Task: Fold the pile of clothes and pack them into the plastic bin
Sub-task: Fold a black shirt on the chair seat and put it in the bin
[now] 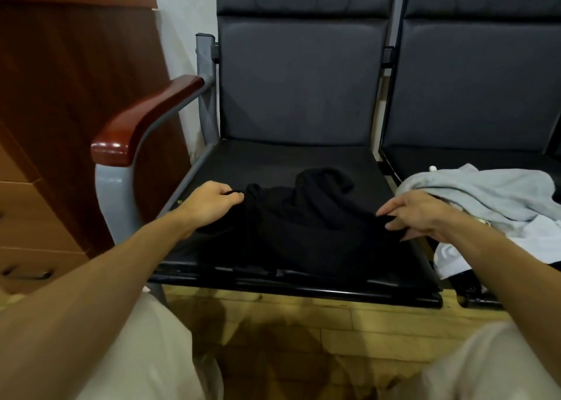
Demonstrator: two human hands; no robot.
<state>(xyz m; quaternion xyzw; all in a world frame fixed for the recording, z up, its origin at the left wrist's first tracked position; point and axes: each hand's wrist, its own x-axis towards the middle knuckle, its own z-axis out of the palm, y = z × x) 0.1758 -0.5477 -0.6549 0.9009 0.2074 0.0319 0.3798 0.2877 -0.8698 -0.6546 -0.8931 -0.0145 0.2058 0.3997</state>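
The widest surface in view is the dark padded seat (pixel 273 159) of a chair in a joined row, and it is used as the folding surface. A wooden cabinet (pixel 76 81) stands to its left, beyond a wooden armrest (pixel 145 120).

A black garment (pixel 303 217) is spread on this seat, bunched and rumpled at its far side. No clean fold can be seen in it, though its outline is hard to trace against the equally dark seat, so a first fold may already be hidden. It is judged that folding of this piece has barely begun.

On the neighbouring seat to the right, a loose pile of clothes (pixel 485 193) is heaped, light grey on top with a white garment (pixel 449 257) hanging over the front edge. None of it has been folded.

The plastic bin is not in view, so nothing can be said of its contents, and no finished stack is seen. Most of the task is therefore judged to be left.

The left edge of the black garment is pinched by the left hand (pixel 212 200), fingers curled. The right edge is gripped between thumb and fingers of the right hand (pixel 419 214).
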